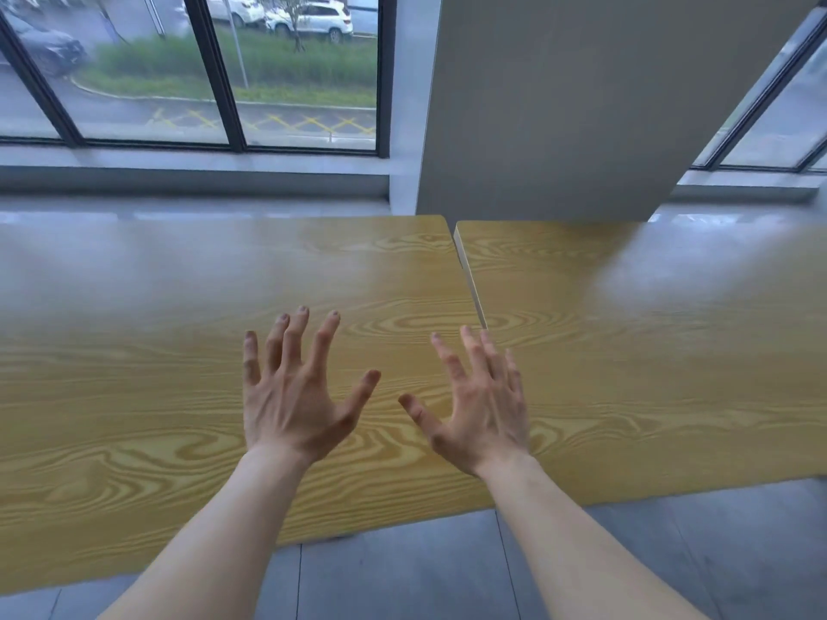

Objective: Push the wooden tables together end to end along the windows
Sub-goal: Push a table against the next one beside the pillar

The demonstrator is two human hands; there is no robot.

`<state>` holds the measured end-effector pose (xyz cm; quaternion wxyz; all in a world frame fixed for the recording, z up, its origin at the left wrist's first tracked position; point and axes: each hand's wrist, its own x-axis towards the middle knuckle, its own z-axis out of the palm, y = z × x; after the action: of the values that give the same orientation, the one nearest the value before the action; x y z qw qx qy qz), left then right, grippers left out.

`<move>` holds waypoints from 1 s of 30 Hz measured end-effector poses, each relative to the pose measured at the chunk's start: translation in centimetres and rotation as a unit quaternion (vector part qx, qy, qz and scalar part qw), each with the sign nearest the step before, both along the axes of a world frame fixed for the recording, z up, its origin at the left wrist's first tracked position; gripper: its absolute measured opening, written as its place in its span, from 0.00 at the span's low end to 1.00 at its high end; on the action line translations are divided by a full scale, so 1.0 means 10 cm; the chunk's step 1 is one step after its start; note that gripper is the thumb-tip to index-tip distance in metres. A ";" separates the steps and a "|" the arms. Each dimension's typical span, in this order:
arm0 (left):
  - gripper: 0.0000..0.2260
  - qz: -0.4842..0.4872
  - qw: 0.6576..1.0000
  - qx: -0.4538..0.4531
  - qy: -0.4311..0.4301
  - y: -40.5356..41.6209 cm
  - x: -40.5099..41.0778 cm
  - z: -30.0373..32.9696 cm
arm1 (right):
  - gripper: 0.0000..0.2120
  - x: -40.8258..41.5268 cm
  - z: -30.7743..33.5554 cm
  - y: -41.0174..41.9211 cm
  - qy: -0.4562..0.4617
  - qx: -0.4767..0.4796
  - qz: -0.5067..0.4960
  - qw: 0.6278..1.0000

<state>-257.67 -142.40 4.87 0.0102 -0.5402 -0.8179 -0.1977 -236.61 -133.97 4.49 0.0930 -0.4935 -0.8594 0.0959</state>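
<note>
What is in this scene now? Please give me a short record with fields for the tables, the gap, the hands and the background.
left table: left wooden table, along the windows
right table: right wooden table, partly in front of a grey pillar
gap: narrow wedge-shaped gap, wider at the window side, hidden nearer by the hand
left hand: left hand, open, fingers spread
right hand: right hand, open, over the seam
floor: grey tiled floor

I saw two bare forearms with no sleeves, no watch and no bracelet. The left hand [295, 396] and the right hand [481, 411] wore no gloves or rings; the fingers were slim, with short, plain, unpainted nails.
</note>
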 end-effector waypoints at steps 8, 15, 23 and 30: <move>0.39 0.017 0.999 0.001 0.029 1.36 -0.68 0.07 | 0.44 -0.68 0.01 1.43 0.026 0.012 0.002 1.000; 0.40 0.036 0.998 -0.048 0.010 2.88 -1.24 -0.26 | 0.45 -1.38 -0.36 2.98 -0.013 -0.033 0.031 0.999; 0.40 0.040 0.995 -0.092 -0.021 3.76 -1.66 -0.76 | 0.45 -1.94 -0.78 3.95 -0.050 -0.056 0.040 0.996; 0.36 0.025 0.989 -0.140 -0.042 3.99 -1.75 -1.10 | 0.44 -2.06 -1.05 4.13 -0.082 -0.055 0.029 0.995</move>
<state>-275.17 -102.47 -6.16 -0.0945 -0.5072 -0.8503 -0.1034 -257.18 -92.65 -6.04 -0.0081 -0.4788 -0.8716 0.1048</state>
